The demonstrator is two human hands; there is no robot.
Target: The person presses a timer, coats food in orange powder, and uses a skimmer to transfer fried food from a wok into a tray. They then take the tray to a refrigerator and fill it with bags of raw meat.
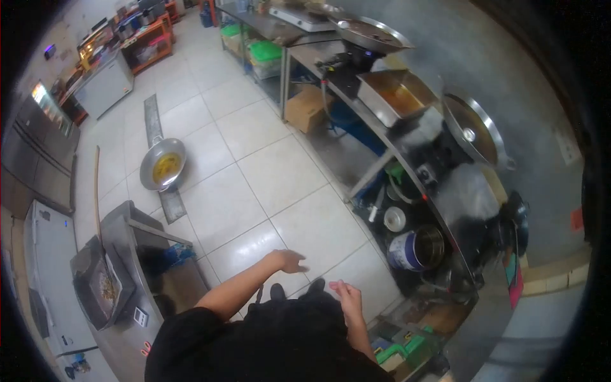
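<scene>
— Far left first. What's there?
— Steel counter [121, 223], well left of the fingers. A dark tray [102, 286] of scraps sits at its near end. Farther off, up and left of the fingers, a metal bowl [162, 167] of yellow liquid stands on the floor [267, 172].

— Left hand?
— Left hand [289, 260] is out over the white floor tiles, palm down, bare forearm stretched. Fingers [301, 263] are loosely spread. They hold nothing and touch nothing.

— Below it?
— Two dark shoes [316, 286] on the floor, just under both sets of fingers and between them.

— Right hand?
— Right hand [347, 297] is up near the body, close beside the left hand but apart from it. Fingers [336, 288] are slack, half-curled and empty.

— Nearest object on that side?
— A metal pot [417, 248] on the lower shelf, lying on its side with its mouth facing out. It is to the right of the right fingers, near but not touched. A white round container [394, 218] is just beyond it.

— Further right?
— Long counter [468, 191] above that shelf. On it are a tilted wok [474, 130] and a rectangular pan [398, 95] of brownish liquid, with a wide shallow pan [369, 32] at the far end. All are well apart from the fingers.
</scene>
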